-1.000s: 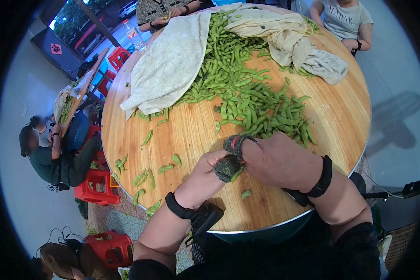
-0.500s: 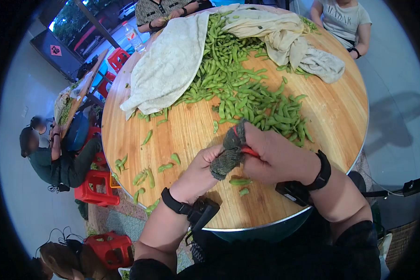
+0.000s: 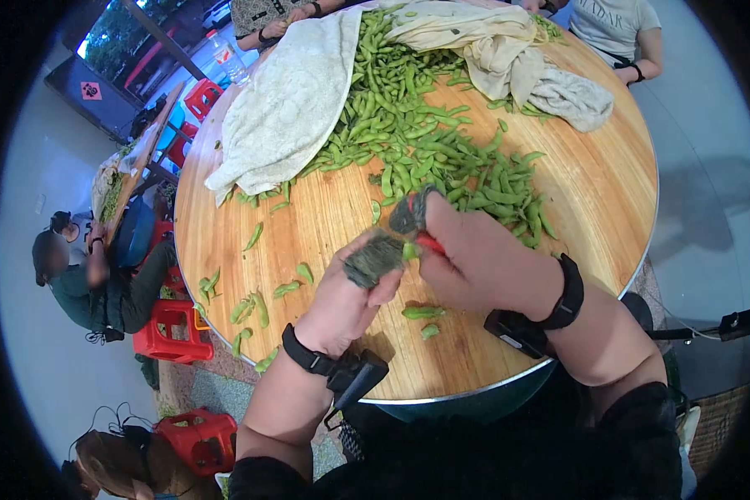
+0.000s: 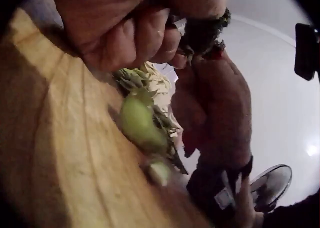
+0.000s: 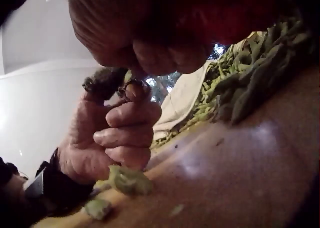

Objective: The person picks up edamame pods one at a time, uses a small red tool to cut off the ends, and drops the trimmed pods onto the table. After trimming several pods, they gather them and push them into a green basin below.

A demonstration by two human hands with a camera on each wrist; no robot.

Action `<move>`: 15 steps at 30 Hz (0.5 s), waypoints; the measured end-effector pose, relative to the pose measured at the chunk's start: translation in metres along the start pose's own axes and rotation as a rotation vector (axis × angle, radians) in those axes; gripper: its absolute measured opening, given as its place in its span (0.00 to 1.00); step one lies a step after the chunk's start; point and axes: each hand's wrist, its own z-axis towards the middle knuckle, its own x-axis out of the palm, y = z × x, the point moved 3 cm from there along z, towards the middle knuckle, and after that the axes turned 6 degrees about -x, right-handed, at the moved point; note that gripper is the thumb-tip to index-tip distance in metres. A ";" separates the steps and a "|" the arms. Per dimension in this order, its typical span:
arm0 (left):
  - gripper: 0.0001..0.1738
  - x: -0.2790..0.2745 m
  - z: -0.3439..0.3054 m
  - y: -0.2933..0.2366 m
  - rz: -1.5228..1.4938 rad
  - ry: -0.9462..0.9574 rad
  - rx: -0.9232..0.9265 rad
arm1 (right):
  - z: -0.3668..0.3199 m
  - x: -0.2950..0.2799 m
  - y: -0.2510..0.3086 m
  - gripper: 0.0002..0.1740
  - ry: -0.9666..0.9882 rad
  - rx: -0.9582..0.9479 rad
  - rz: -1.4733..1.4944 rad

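Note:
In the head view, my left hand [image 3: 342, 292], dark fabric over its thumb, pinches a green soybean pod [image 3: 410, 250], of which only a small end shows. My right hand [image 3: 492, 258], with dark fabric over a finger, grips a small red tool [image 3: 429, 243] right beside that pod. The fingers hide most of the tool, so I cannot tell its kind. Below the hands a loose soybean pod [image 3: 423, 312] and a short pod piece [image 3: 429, 332] lie on the table. The right wrist view shows the left hand's fingers [image 5: 125, 133] curled below the right hand.
A large heap of soybean pods [image 3: 417, 133] spreads over the round wooden table [image 3: 333, 208]. A white towel [image 3: 292, 108] and a cream cloth [image 3: 492, 50] partly cover it. Several pods [image 3: 258, 308] lie at the left edge. A plastic bottle [image 3: 225, 54] stands far left; other people sit around.
A loose pod has come to lie on the table below the hands. Both hands have risen slightly away from my body, and the left hand has turned, with a pod end now showing between them.

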 end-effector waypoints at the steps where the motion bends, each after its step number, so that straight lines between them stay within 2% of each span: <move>1: 0.09 -0.001 0.002 -0.001 -0.114 0.064 0.013 | 0.001 -0.001 -0.001 0.16 -0.001 0.000 0.000; 4: 0.10 0.001 -0.001 -0.011 -0.189 -0.029 -0.057 | 0.002 -0.008 -0.001 0.15 -0.048 -0.039 0.011; 6: 0.09 0.003 -0.002 -0.015 -0.229 -0.110 -0.089 | 0.000 -0.006 0.001 0.15 0.184 0.011 -0.107; 7: 0.09 -0.001 -0.001 -0.015 -0.253 -0.091 -0.071 | -0.002 -0.006 0.003 0.15 0.186 0.006 -0.104; 9: 0.10 0.000 -0.006 -0.020 -0.248 -0.074 -0.001 | -0.007 -0.004 0.006 0.15 0.380 -0.106 -0.177; 10: 0.10 0.003 -0.013 -0.023 -0.243 -0.074 0.003 | -0.008 -0.005 0.007 0.15 0.376 -0.111 -0.178; 12: 0.09 0.013 -0.034 -0.031 -0.012 -0.098 0.044 | -0.014 0.001 0.008 0.14 0.461 -0.142 -0.239; 13: 0.09 0.029 -0.045 -0.027 0.254 -0.286 0.155 | -0.016 0.006 0.006 0.14 0.455 -0.142 -0.229; 14: 0.10 0.035 -0.055 -0.025 0.570 -0.080 0.219 | -0.017 0.013 0.004 0.12 0.441 -0.192 -0.197; 15: 0.10 0.044 -0.062 -0.017 0.759 -0.058 0.198 | -0.017 0.017 0.003 0.10 0.424 -0.242 -0.169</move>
